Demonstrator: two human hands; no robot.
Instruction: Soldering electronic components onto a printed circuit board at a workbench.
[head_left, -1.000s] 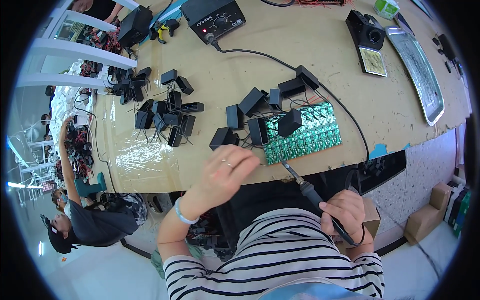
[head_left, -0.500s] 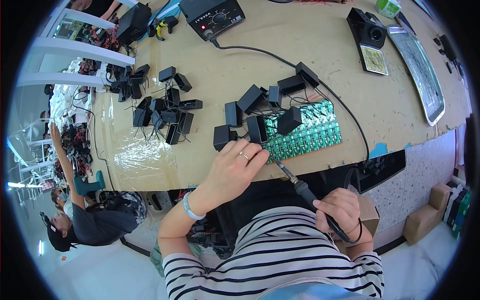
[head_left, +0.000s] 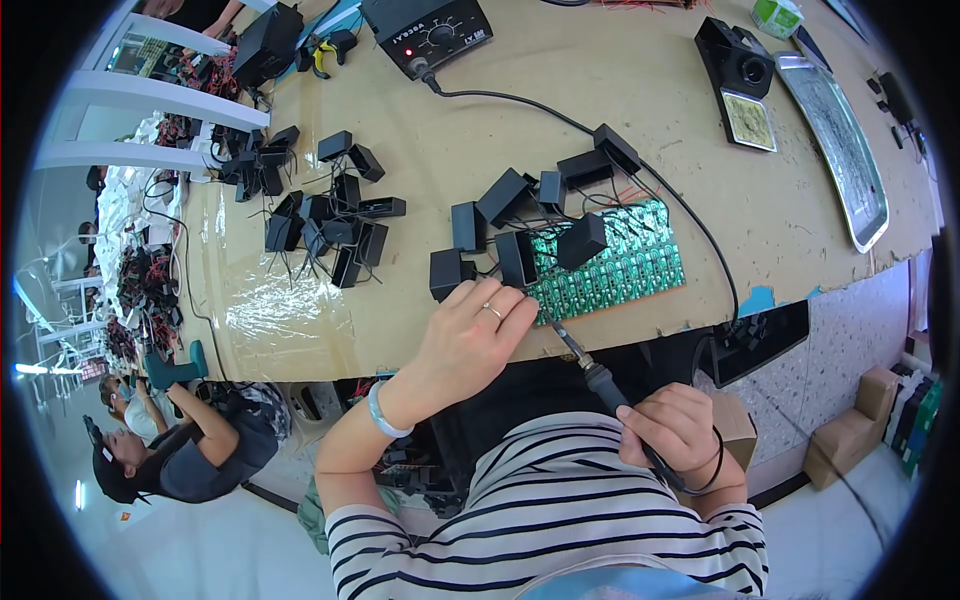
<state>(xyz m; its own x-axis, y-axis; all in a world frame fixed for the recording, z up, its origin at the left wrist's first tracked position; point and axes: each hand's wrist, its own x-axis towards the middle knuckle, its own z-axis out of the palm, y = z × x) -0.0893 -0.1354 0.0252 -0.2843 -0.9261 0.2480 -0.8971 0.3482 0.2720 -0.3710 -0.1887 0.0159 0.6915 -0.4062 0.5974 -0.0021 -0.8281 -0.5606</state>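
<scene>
My right hand (head_left: 672, 428) is wrapped round the dark handle of a soldering iron (head_left: 604, 386). The iron's metal tip meets the near left edge of a green circuit board panel (head_left: 625, 272). My left hand (head_left: 475, 335), with a ring and a light bracelet, has its fingers bent together at that panel's left corner; whatever they pinch is hidden beneath them. Small black plastic boxes with thin wires, such as an open one (head_left: 515, 258) and a solid-looking one (head_left: 582, 241), lie on and around the panel's left and far sides.
More wired black boxes (head_left: 335, 225) are heaped at left. A soldering station (head_left: 430, 35) with a lit red lamp stands far off, its cable (head_left: 520, 99) crossing the table. At far right are an iron stand (head_left: 735, 70) and a metal tray (head_left: 835, 145). Co-workers (head_left: 190, 450) are at left.
The soldering iron and my right hand have shifted slightly left. My left hand stays nearly in place. At left, a co-worker's raised arm has come down.
</scene>
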